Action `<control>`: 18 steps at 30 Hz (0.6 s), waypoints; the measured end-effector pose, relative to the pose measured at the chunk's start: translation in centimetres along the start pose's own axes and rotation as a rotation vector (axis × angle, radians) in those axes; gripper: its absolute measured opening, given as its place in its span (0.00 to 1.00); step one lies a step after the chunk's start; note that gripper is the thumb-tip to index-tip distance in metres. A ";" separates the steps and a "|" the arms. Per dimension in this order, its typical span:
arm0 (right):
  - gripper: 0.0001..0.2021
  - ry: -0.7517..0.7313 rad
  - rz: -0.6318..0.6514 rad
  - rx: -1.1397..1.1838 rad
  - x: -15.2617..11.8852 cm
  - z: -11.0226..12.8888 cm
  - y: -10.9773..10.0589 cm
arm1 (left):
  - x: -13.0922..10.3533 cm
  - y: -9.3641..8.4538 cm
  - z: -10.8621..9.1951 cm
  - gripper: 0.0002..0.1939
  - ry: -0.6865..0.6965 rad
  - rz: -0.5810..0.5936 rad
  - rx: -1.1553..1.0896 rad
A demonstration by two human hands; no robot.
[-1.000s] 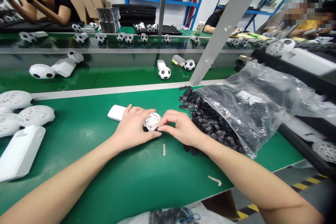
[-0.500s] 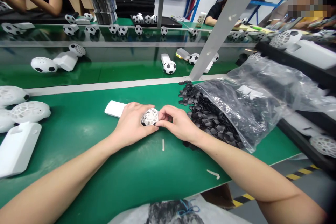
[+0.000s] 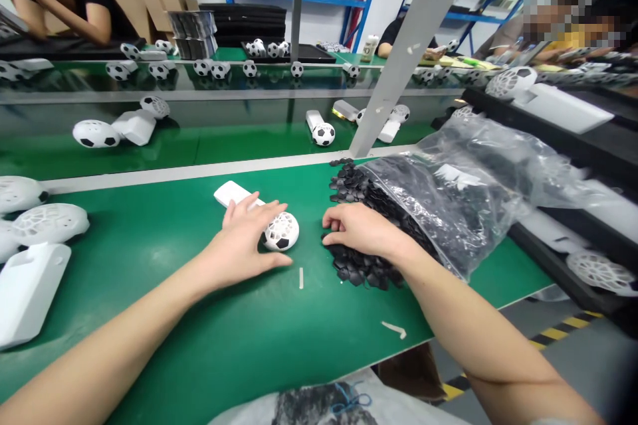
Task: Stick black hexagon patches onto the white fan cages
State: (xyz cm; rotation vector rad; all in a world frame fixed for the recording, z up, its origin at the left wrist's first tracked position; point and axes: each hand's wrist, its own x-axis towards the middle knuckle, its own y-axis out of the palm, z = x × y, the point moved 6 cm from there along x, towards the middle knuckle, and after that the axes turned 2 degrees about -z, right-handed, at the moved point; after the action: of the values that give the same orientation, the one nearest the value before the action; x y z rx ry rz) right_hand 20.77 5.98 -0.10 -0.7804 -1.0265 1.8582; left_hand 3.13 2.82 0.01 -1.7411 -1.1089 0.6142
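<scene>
A white device with a round soccer-ball head (image 3: 282, 232) lies on the green table (image 3: 209, 332), its white handle pointing to the upper left. My left hand (image 3: 244, 236) reaches over the handle beside the head, thumb and fingers spread apart. Black patches and a white lattice show on the head. My right hand (image 3: 356, 231) is at the left edge of a heap of small black pieces (image 3: 353, 272). Its thumb and forefinger are close together at a dark piece by the fingertips.
A clear plastic bag (image 3: 448, 199) lies open behind the black pieces. Several white devices (image 3: 34, 285) sit at the left. A grey post (image 3: 393, 73) rises beyond the bag. Black trays (image 3: 543, 232) stand at the right. More soccer-ball devices lie on the conveyor, with people beyond.
My left hand has loosened and spread off the ball head, which now lies turned with a black patch toward me. My right hand has moved right, away from it, to the black pieces.
</scene>
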 end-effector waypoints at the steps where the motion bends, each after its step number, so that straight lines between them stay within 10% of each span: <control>1: 0.06 0.007 0.010 -0.027 -0.1 0.0 0.2 | -0.1 0.0 0.0 0.38 -0.039 -0.041 0.016; 10: 0.09 -0.126 -0.026 -0.091 -0.7 2.6 1.1 | 0.1 0.2 -0.2 0.31 0.101 0.130 -0.236; 18: 0.09 -0.247 -0.049 0.489 -1.0 3.5 0.6 | 0.2 -0.2 -0.2 0.32 0.172 0.171 -0.335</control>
State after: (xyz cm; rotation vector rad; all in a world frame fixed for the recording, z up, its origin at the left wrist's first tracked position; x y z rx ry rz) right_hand 18.15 3.72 1.14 -0.2395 -0.6801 2.0801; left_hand 3.30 2.98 0.23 -2.1498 -0.9900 0.3855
